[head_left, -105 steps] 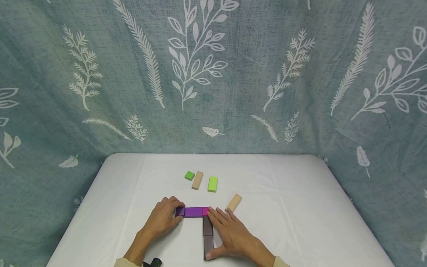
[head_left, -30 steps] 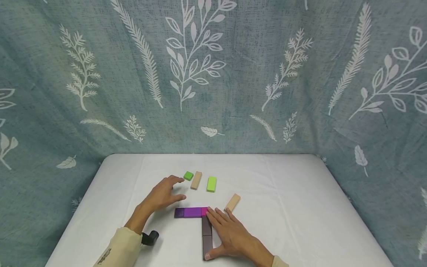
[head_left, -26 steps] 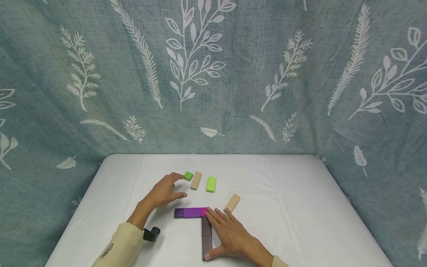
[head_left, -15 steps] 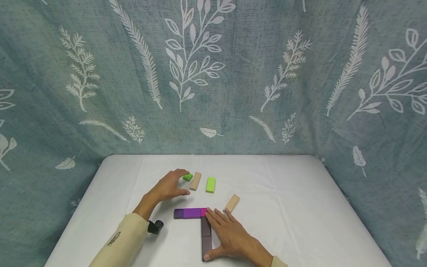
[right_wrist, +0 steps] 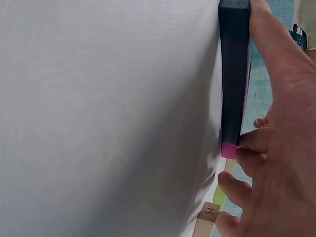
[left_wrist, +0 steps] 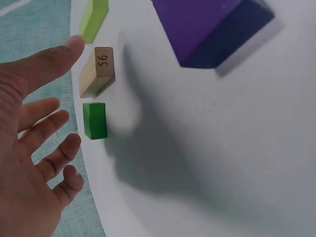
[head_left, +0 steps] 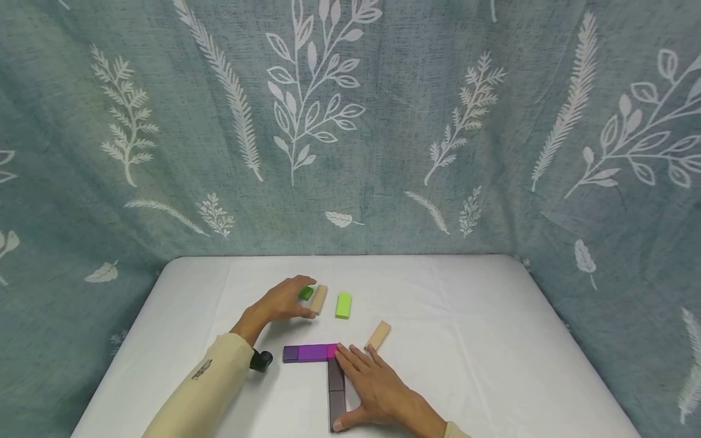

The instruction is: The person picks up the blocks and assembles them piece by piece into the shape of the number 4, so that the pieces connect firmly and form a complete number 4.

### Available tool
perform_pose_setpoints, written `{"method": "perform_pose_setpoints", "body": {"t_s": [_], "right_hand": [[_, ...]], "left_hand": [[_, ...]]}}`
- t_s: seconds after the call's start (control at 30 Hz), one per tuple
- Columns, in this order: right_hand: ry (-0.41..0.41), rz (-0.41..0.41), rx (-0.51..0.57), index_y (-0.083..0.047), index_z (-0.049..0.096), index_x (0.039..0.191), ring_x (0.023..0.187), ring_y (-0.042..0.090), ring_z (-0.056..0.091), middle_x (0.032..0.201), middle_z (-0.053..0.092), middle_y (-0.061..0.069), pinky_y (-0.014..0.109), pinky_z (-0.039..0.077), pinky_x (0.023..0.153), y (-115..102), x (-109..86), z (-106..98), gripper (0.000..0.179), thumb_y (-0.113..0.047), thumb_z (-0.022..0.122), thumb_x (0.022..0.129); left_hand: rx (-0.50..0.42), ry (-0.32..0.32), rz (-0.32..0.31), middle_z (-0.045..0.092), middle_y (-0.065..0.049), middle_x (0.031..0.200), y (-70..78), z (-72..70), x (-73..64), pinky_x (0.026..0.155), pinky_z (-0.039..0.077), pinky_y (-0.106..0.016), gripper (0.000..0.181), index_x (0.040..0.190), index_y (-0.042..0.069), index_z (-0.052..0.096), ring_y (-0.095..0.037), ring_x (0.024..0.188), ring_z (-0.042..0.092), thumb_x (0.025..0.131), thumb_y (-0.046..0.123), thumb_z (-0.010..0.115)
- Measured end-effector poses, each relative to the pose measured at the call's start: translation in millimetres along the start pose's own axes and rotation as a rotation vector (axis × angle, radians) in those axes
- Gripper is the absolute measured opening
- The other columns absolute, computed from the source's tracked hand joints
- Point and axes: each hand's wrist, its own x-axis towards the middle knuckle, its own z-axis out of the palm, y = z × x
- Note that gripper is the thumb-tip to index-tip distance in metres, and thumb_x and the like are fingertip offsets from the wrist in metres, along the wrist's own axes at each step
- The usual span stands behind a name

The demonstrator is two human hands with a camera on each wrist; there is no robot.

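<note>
- Green block (head_left: 305,294) lies flat on the white table (head_left: 493,340), toward the far side, partly covered from above by the left hand.
- The left hand (head_left: 282,299) hangs over it with thumb and fingers spread apart, grasping nothing that I can see; from the wrist, the green block shows free of the fingertips.
- Just beside it, on its right, lies a plain wooden block (head_left: 319,298) with figures printed on its end; whether the thumb touches it, I cannot tell.
- A lime-green block (head_left: 343,306) sits a little further right, apart from both.
- The right hand (head_left: 372,386) rests along the arranged blocks, fingers stretched out rather than clenched: a fingertip touches the pink block (head_left: 331,351), the thumb the near end of the near grey block (head_left: 337,410).
- Left of the pink block, a purple block (head_left: 313,353) and a dark purple block (head_left: 291,354) continue the row; the far grey block (head_left: 336,375) joins the pink to the near one.
- Another wooden block (head_left: 378,336) lies tilted near the right fingertips.
- Behind hangs a leaf-patterned curtain (head_left: 383,121).
</note>
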Motion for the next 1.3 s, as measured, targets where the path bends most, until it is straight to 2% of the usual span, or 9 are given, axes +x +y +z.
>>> {"method": "perform_pose_setpoints", "body": {"t_s": [0.27, 0.4, 0.63, 0.9, 1.07, 1.3], "right_hand": [[0.007, -0.008, -0.027, -0.006, 0.025, 0.160, 0.150, 0.031, 0.028, 0.167, 0.023, 0.007, 0.056, 0.020, 0.120, 0, -1.1, 1, 0.124, -0.089, 0.055, 0.073], [0.010, -0.011, -0.030, -0.006, 0.025, 0.160, 0.150, 0.030, 0.028, 0.167, 0.023, 0.006, 0.056, 0.020, 0.120, -1, -1.8, 0, 0.124, -0.089, 0.055, 0.073], [0.010, -0.007, -0.027, -0.006, 0.025, 0.160, 0.150, 0.030, 0.028, 0.167, 0.022, 0.006, 0.056, 0.019, 0.120, -1, -1.4, 0, 0.125, -0.089, 0.056, 0.072], [0.008, -0.004, -0.032, -0.007, 0.025, 0.160, 0.150, 0.030, 0.027, 0.167, 0.022, 0.006, 0.055, 0.020, 0.120, -1, -0.9, 2, 0.125, -0.089, 0.056, 0.072], [0.011, -0.008, -0.032, -0.006, 0.026, 0.160, 0.150, 0.030, 0.028, 0.167, 0.022, 0.007, 0.055, 0.020, 0.120, -2, -1.5, 0, 0.124, -0.089, 0.057, 0.072], [0.012, -0.008, -0.028, -0.006, 0.027, 0.160, 0.150, 0.031, 0.028, 0.167, 0.023, 0.007, 0.055, 0.020, 0.120, -1, -1.6, -1, 0.125, -0.088, 0.058, 0.072]], "left_hand": [[0.003, -0.039, 0.016, 0.051, -0.014, 0.148, 3.6, 4.5, 11.0, 0.114, 0.036, -0.047, 0.083, 0.147, 0.005, 0.050, -0.032, 0.137, 0.047, 0.078, 0.029, 0.089], [0.035, -0.057, 0.023, 0.050, -0.013, 0.149, 7.0, 5.2, 15.0, 0.113, 0.037, -0.045, 0.084, 0.148, 0.005, 0.049, -0.030, 0.135, 0.049, 0.078, 0.028, 0.089], [0.063, -0.105, -0.002, 0.048, -0.013, 0.151, 10.4, 5.2, 22.0, 0.113, 0.037, -0.046, 0.088, 0.151, 0.007, 0.046, -0.029, 0.136, 0.048, 0.077, 0.029, 0.090], [0.131, -0.144, 0.010, 0.052, -0.011, 0.147, 12.2, 5.0, 27.1, 0.109, 0.042, -0.047, 0.086, 0.149, 0.007, 0.048, -0.028, 0.130, 0.052, 0.077, 0.030, 0.090], [0.164, -0.145, 0.017, 0.054, -0.011, 0.145, 14.5, 4.9, 28.2, 0.106, 0.044, -0.047, 0.083, 0.146, 0.008, 0.052, -0.029, 0.129, 0.054, 0.076, 0.031, 0.090], [0.188, -0.129, 0.003, 0.057, -0.007, 0.139, 15.5, 6.1, 34.4, 0.100, 0.048, -0.045, 0.081, 0.141, 0.010, 0.057, -0.024, 0.114, 0.060, 0.073, 0.032, 0.092]]}}
